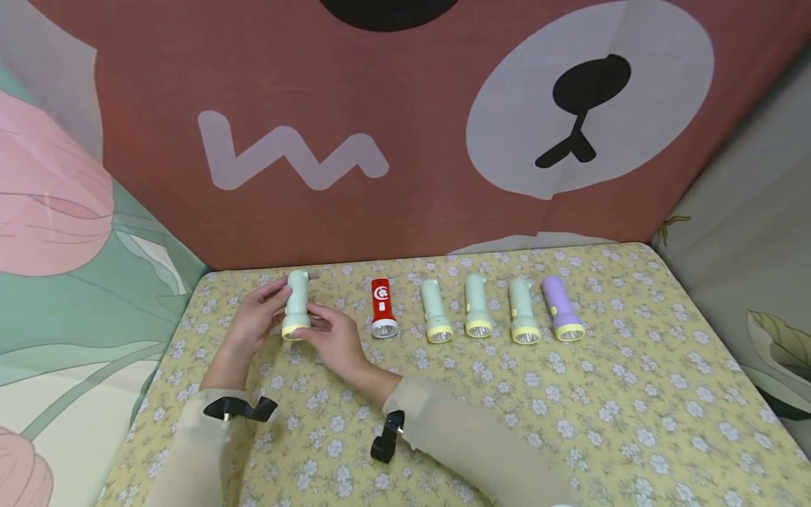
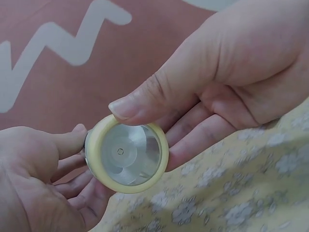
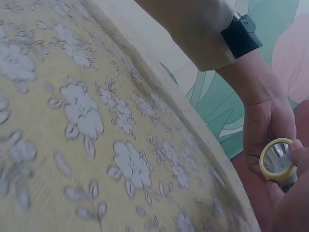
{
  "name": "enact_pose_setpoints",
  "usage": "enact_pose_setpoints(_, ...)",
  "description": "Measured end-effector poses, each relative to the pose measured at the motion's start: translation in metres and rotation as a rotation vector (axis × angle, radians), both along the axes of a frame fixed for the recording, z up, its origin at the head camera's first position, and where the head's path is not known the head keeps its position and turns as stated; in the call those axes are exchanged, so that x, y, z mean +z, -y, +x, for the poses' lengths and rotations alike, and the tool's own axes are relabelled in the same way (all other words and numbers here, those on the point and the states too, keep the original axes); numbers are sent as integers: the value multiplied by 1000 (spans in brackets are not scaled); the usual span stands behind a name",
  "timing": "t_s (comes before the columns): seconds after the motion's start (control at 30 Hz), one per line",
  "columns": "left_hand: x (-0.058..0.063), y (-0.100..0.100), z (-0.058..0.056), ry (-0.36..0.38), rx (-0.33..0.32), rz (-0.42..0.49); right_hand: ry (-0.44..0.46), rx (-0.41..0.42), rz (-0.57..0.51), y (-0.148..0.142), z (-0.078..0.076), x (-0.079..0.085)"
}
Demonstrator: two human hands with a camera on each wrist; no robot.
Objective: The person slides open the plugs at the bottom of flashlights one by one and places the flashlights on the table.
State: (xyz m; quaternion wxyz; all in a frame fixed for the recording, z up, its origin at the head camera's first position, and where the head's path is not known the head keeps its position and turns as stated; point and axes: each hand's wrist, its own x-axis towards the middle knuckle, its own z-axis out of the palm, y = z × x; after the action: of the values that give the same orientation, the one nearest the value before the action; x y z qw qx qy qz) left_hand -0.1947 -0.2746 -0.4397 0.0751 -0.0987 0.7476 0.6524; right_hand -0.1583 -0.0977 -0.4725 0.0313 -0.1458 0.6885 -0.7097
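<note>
A mint-green flashlight (image 1: 296, 303) with a yellow rim is held between both hands, lens end toward the person. My left hand (image 1: 249, 320) grips its body from the left, thumb along the side. At the lens end, my right hand (image 1: 337, 343) pinches the head, and in the left wrist view its thumb presses on the yellow rim (image 2: 99, 159). A small pronged piece (image 1: 314, 275) sticks out near the tail on the right. The clear lens (image 3: 278, 157) faces the camera in the right wrist view. Fingers hide part of the body.
To the right, a red flashlight (image 1: 381, 308) lies on the flowered tablecloth (image 1: 570, 422). Beyond it lie three mint-green flashlights (image 1: 434, 306) and a purple one (image 1: 560, 304) in a row, lenses toward the person. A printed cloth wall (image 1: 405, 218) borders the table's far edge.
</note>
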Motion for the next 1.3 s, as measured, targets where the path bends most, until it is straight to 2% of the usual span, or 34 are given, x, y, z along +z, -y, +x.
enact_pose_setpoints(0.4, -12, 18, -8, 77, -6, -22, 81, -30, -13, 23, -4, -11)
enact_pose_setpoints(0.77, -27, 27, -14, 88, -5, -20, 133, -59, -1, 34, -7, -22)
enact_pose_setpoints(0.9, -29, 27, -15, 95, -3, -14, 134, -57, 3, 34, -7, -25)
enact_pose_setpoints(1.3, -28, 25, -19, 139, -11, -126, 111, -55, 89, 36, -9, -27)
